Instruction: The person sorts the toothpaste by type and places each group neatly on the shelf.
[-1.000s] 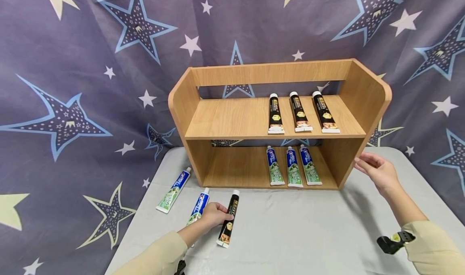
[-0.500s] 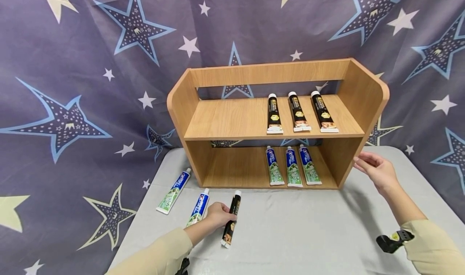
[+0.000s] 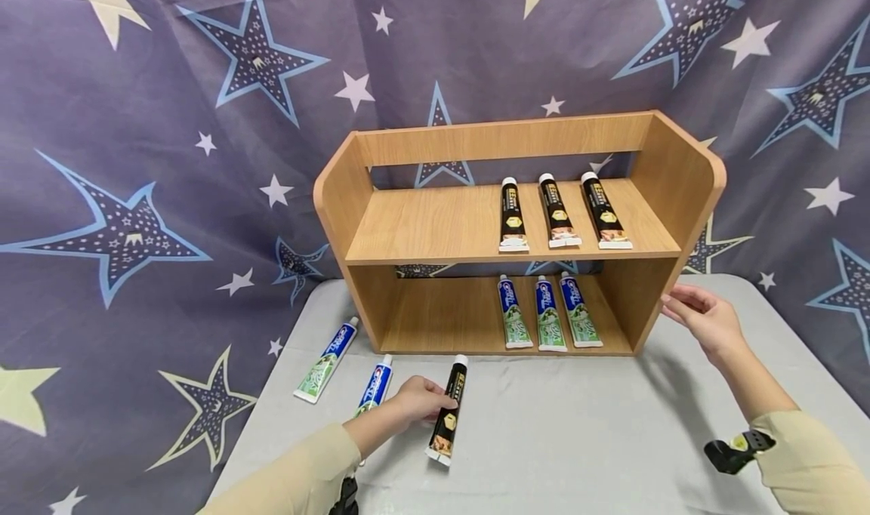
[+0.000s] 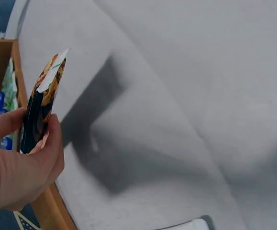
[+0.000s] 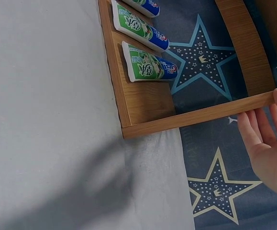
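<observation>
My left hand pinches a black toothpaste tube between thumb and fingers. The tube is held above the table, its white cap toward the shelf. In the left wrist view, my left hand grips the black tube around its body, its crimped end pointing up. My right hand touches the outside of the wooden shelf's right side panel. In the right wrist view, the right hand's thumb lies at the panel's edge, and its extended fingers are against the outer face.
The two-tier wooden shelf bears three black tubes above and three blue-green toothpaste tubes below. Another blue-green tube lies left of the shelf. One more lies partly behind my left forearm. A star-patterned curtain hangs behind.
My left hand has lifted the black tube off the table and carried it a little to the right. The right hand stays at the shelf's side panel.
</observation>
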A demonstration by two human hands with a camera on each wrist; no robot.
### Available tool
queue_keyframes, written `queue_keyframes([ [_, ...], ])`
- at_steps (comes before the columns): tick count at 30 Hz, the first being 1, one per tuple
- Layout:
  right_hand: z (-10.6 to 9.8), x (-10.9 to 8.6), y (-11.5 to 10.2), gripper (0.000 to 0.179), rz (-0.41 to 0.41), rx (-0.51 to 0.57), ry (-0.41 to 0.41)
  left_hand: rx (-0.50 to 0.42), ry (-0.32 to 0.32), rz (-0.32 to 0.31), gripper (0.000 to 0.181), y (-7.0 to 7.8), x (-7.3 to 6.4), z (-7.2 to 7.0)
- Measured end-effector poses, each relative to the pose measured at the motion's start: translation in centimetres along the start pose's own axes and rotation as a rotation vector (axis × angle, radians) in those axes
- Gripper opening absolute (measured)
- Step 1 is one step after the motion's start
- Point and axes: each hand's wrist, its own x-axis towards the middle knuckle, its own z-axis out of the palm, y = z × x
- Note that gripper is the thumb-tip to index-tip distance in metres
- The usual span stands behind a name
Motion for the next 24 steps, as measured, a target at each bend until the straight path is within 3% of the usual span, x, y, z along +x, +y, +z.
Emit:
queue_keyframes([
  [3,-3.2,2.3,4.0,0.032,-0.016,0.028,0.010,-0.028,-0.061,-0.013,0.026,0.7,-0.1,-0.1],
  [5,-4.1,3.0,5.2,0.035,-0.028,0.013,0.019,-0.046,-0.096,-0.022,0.025,1.2,-0.1,-0.2],
  [8,-4.3,3.3,5.7,0.037,-0.025,0.009,0.048,-0.079,-0.132,-0.032,0.024,2.1,-0.1,-0.4],
  [9,-3.5,2.6,4.7,0.035,-0.012,0.040,0.028,-0.085,-0.141,-0.033,0.024,2.4,-0.1,-0.4],
  [12,-3.4,2.6,4.5,0.034,0.008,0.036,0.039,-0.115,-0.168,-0.041,0.024,3.1,0.0,-0.6],
  [15,-3.5,2.5,4.6,0.032,-0.016,0.021,0.002,-0.135,-0.185,-0.053,0.024,3.6,0.1,-0.9],
  [16,-4.2,3.1,5.5,0.033,-0.036,-0.006,0.012,-0.150,-0.194,-0.060,0.025,3.8,0.2,-1.0],
  [18,-2.2,1.7,2.9,0.028,-0.012,-0.006,0.004,-0.187,-0.208,-0.075,0.026,4.1,0.3,-1.2],
  [19,-2.2,1.7,2.9,0.028,-0.036,-0.002,-0.020,-0.206,-0.213,-0.084,0.027,4.2,0.4,-1.3],
  [23,2.8,-1.9,-3.5,0.026,0.020,0.014,-0.022,-0.273,-0.239,-0.127,0.030,4.9,0.7,-1.6],
  [24,2.4,-1.6,-3.0,0.027,0.005,0.025,-0.028,-0.280,-0.239,-0.134,0.030,5.1,0.8,-1.7],
])
